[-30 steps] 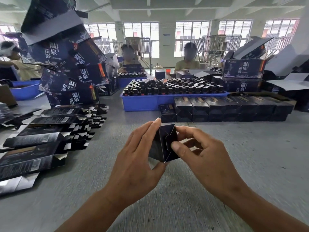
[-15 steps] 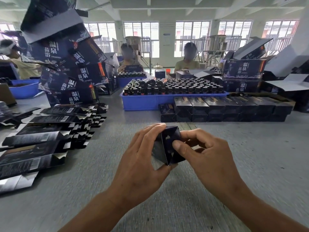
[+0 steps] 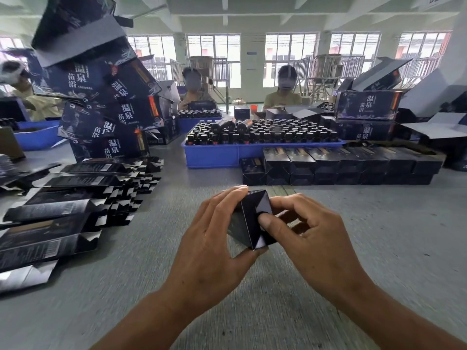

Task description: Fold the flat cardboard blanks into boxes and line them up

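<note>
Head view: both hands hold small black box [image 3: 252, 218] above grey table [image 3: 379, 236]; left hand [image 3: 214, 238] curls round its left side; right hand [image 3: 310, 238] grips right side, thumb pressing end flap; flat blanks [image 3: 75, 198] stacked left; row of folded boxes [image 3: 341, 168] beyond, touching blue tray [image 3: 227, 155] of bottles.

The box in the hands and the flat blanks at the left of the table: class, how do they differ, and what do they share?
The box is folded up into a solid shape; the flat blanks lie collapsed. The box is gripped off the table by the left hand and right hand; the blanks rest overlapped on it. The blanks' end flaps stick out; the box's visible end is closed. Both are dark printed cardboard.
</note>
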